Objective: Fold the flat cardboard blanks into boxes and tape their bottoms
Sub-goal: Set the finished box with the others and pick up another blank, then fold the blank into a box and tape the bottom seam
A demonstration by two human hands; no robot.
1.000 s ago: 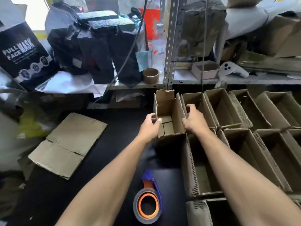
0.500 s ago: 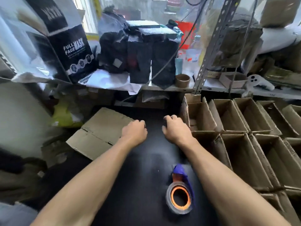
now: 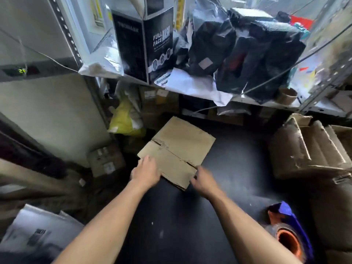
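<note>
Cardboard blanks (image 3: pixel 177 149) lie flat in a stack near the left edge of the black table (image 3: pixel 190 225). Its near-left edge is touched by the left hand (image 3: pixel 146 173), its near corner by the right hand (image 3: pixel 203 181); whether either grips cannot be told through blur. A tape dispenser (image 3: pixel 289 233) is seen at the table's near-right, folded boxes (image 3: pixel 304 147) along its right edge.

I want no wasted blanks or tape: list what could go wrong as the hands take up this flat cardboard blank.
1. The left hand and right hand meet only the near edge of the flat blank; lifted from there, it may sag or crease off its score lines.
2. The tape dispenser lies close by the right forearm; drawing the blank back could knock it.
3. The folded boxes crowd the right side, so swinging the blank open could topple them.
</note>
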